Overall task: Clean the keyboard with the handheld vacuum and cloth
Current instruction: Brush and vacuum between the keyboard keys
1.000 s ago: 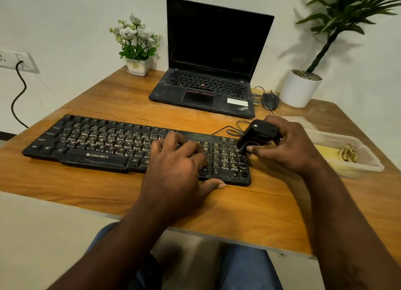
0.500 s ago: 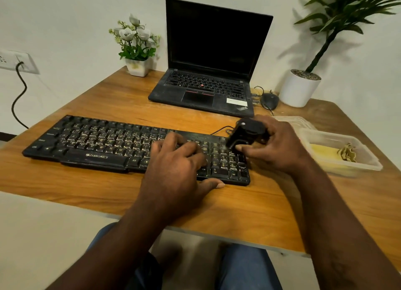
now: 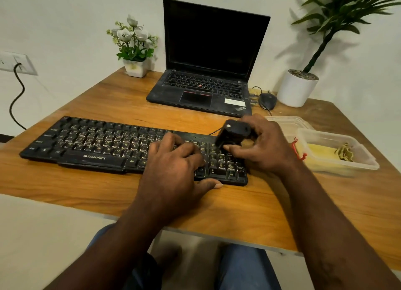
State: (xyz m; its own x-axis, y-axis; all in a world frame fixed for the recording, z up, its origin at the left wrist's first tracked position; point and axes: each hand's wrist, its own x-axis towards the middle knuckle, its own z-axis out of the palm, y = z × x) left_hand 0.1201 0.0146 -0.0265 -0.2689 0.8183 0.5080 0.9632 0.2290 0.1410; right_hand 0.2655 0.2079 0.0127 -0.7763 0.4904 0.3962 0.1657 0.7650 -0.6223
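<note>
A dusty black keyboard [image 3: 93,144] lies across the wooden desk [image 3: 238,205]. My left hand [image 3: 173,172] rests flat on the keys right of its middle, thumb on the front edge. My right hand [image 3: 262,146] grips a small black handheld vacuum [image 3: 232,133], tilted with its nozzle down over the number pad. A yellow cloth [image 3: 321,153] lies in a clear plastic container [image 3: 366,159] to the right.
An open black laptop [image 3: 208,72] stands behind the keyboard, a black mouse [image 3: 268,100] beside it. A small white flower pot [image 3: 135,67] and a large white plant pot [image 3: 296,90] stand at the back. A clear lid [image 3: 288,122] lies behind the container.
My right hand has carried the vacuum leftward, from the keyboard's right end to above the number pad. My left hand has stayed in place on the keys.
</note>
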